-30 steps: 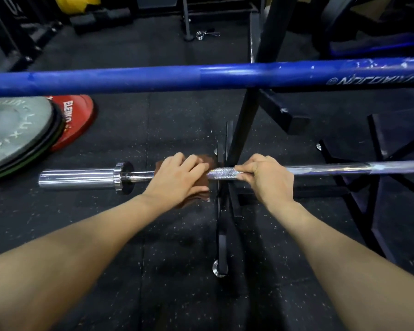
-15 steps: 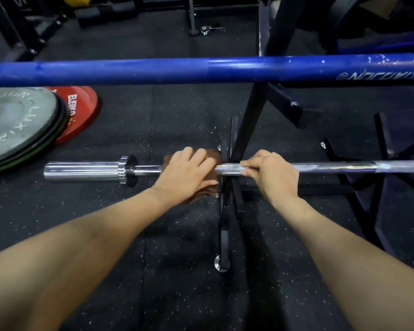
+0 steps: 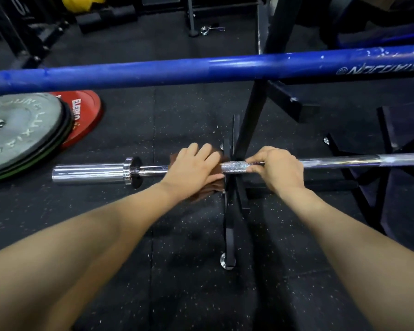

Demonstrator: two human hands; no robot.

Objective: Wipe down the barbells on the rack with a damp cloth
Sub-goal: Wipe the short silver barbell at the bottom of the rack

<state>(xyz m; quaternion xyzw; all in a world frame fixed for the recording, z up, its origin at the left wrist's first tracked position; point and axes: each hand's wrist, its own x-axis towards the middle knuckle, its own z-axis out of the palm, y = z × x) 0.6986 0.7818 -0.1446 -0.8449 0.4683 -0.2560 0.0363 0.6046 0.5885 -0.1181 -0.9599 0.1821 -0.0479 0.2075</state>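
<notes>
The left hand [image 3: 191, 168] has its fingers [image 3: 207, 155] curled over the bar [image 3: 234, 167], wrapping a brown cloth [image 3: 208, 187] round the shaft; the cloth shows above the knuckles and hangs in a fold below the palm. The right hand [image 3: 281, 169] grips the same bar just to the right of the left hand, fingers bent over the top and the fingertips [image 3: 251, 161] lying on the knurled stretch. Between the two hands a short length of bright knurling is bare.

The bar lies level and crosswise, resting on the black rack [image 3: 256, 111] where its upright passes just behind the knurling (the exact seat of the bar on the rack is hidden by the hands). Left of the left hand the thin shaft runs to a collar and the thicker chrome sleeve [image 3: 89, 173], whose end hangs free over the floor [image 3: 189, 271]. Right of the right hand the shaft runs on out of view.

Above the bar, and nearer the camera, a blue bar [image 3: 153, 71] crosses the whole view, with scuffed paint and white lettering toward its right end.

Left of the sleeve, weight plates lie stacked on the floor: a grey plate [image 3: 19, 130] on top, with a red plate [image 3: 84, 115] showing behind it. Below the bar a black foot of the rack runs toward the camera and ends in a round metal cap [image 3: 226, 261]. Beyond the blue bar a small metal clip [image 3: 207, 29] lies on the floor
</notes>
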